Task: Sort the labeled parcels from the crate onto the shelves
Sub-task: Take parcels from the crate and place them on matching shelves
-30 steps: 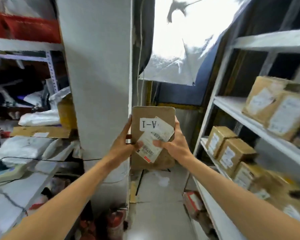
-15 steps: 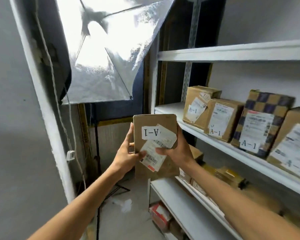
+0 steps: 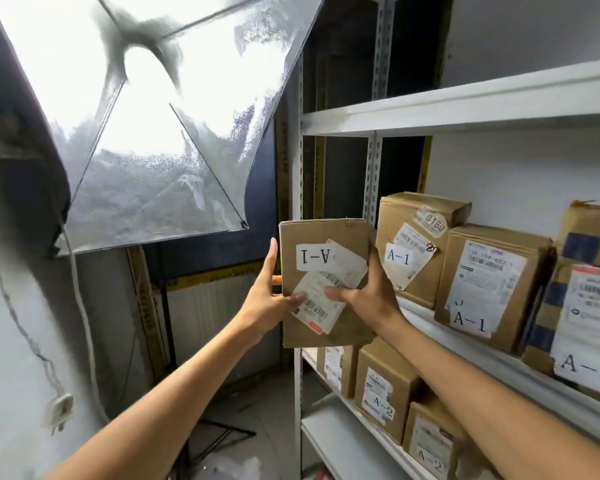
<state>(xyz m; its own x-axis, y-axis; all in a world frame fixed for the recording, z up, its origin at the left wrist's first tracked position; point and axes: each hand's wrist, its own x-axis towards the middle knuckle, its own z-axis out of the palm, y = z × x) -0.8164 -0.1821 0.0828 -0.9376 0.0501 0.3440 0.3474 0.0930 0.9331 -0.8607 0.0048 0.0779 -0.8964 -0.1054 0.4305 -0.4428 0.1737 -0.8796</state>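
I hold a flat brown cardboard parcel (image 3: pixel 321 237) upright in front of me, its white "A-1" label upside down above a barcode label. My left hand (image 3: pixel 269 296) grips its left edge with the thumb on the front. My right hand (image 3: pixel 364 289) grips the right edge, thumb on the label. The parcel hangs just left of the white shelf unit's (image 3: pixel 465 105) corner post, level with the middle shelf. On that shelf stand several brown boxes marked A-1 (image 3: pixel 420 244), the nearest right beside my right hand. The crate is out of view.
The shelf below carries boxes marked A-2 (image 3: pixel 383 393). A large lit softbox (image 3: pixel 146 116) hangs at the upper left, its stand feet (image 3: pixel 219 434) on the floor. A grey wall (image 3: pixel 14 341) with a cable runs down the left side.
My view has swung right, away from the left-hand shelves, toward the white shelf unit. The parcel stays in both hands and is now close to the A-1 boxes.
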